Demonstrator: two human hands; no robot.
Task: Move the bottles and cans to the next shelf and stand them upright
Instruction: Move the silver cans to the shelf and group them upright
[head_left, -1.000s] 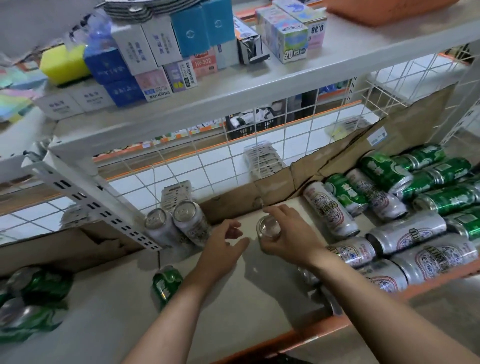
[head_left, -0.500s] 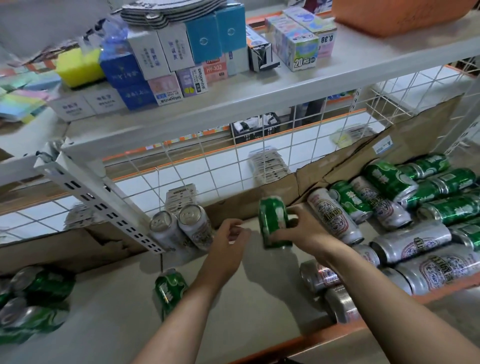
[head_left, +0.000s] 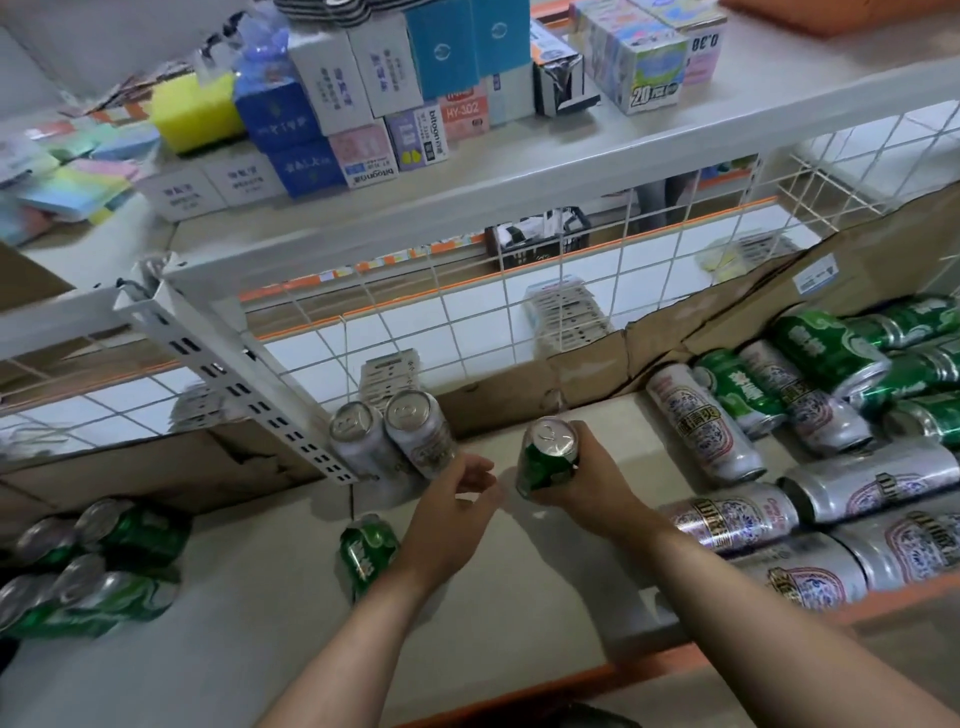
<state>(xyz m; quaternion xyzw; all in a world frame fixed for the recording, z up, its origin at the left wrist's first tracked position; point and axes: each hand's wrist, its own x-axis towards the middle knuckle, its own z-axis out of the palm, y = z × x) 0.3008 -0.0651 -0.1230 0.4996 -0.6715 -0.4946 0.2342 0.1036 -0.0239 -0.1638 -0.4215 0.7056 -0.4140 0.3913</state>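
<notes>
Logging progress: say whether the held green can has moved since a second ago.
Yes. The green can edged left toward the upright silver cans.

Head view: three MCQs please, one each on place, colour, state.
1. Where do the two upright silver cans stand? A) beside the white bracket B) on the top shelf C) in the right-side pile
2. What colour is the can in the right hand? A) silver B) green C) red
3. What state is the left hand in? A) gripping a can B) open, holding nothing C) pressing a box
Answers: 1 A, both stand at the bracket's lower end; 2 B, green body under a silver lid; 3 B, fingers loosely spread, nothing held.
</notes>
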